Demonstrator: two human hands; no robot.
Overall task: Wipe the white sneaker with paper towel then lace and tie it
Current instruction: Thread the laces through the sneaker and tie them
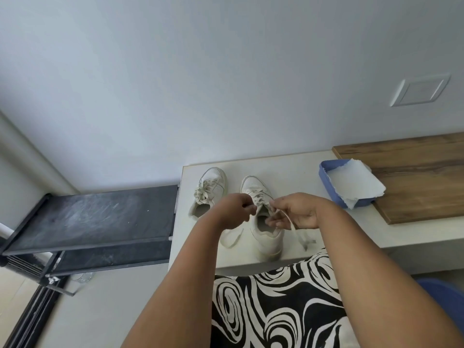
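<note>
At counter (313, 162) centre stood the sneaker (263, 222), toe toward 12 o'clock; left hand (234, 210) and right hand (292, 210) each pinched a lace (297, 231) end. Towels (351, 183) lay at 2 o'clock.

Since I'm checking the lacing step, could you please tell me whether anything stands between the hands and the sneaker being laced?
Nothing visible does. The left hand and right hand already pinch the white flat laces over the nearer white leather sneaker. The second white sneaker and the blue paper-towel tray sit off to the sides.
</note>
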